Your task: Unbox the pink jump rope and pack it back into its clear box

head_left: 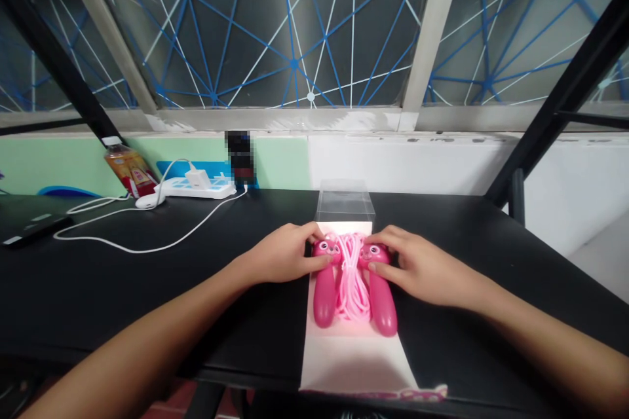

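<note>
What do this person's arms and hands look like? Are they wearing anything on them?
The left forearm and right forearm are bare, with no sleeves, watch or bracelet in view. The left hand and right hand wear no gloves or rings, and no cables or markings show.

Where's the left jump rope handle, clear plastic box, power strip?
left jump rope handle [324, 298], head view, lower grip
clear plastic box [344, 204], head view, front face
power strip [219, 189], head view, white casing
</note>
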Demonstrator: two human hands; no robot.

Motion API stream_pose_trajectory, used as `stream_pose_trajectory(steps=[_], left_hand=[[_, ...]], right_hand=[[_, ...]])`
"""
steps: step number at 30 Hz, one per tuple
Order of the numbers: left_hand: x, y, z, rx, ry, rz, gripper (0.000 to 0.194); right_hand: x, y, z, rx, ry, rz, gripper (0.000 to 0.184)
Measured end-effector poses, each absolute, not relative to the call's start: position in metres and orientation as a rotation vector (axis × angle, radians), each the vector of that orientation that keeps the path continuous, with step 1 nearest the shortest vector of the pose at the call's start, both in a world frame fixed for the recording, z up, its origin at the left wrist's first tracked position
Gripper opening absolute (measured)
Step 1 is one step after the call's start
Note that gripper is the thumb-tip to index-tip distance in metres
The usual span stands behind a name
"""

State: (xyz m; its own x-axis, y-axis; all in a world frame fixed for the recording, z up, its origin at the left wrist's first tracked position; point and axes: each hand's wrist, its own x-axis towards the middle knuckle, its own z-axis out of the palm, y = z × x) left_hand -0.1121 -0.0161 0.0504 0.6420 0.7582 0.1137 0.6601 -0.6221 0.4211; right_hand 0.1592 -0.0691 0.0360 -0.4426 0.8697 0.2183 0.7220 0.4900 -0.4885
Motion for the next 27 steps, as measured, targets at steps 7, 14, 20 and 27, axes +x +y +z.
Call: stream_pose_trajectory(steps=[7,14,20,27], left_hand=[[-0.125,-0.013,0.064,2.501,1.08,0.224,0.036],[-0.126,-0.011,0.063,2.466,1.019,0.24,0.032],[-0.125,-0.014,0.065,2.522,1.024,0.242,0.024],[-0.127,-0.011,0.063,2.483,0.995,0.303,0.028]], right_hand=[[0.159,-0.068,0.035,-1.279,-2.237,0.542,0.031],[0.157,-0.068,0.033,-1.222,-2.276,0.508,0.032],[0.157,-0.067,0.03,-1.238,-2.341,0.498,0.034],[0.158,-0.069,0.035,-1.232,-2.374,0.487,0.032]])
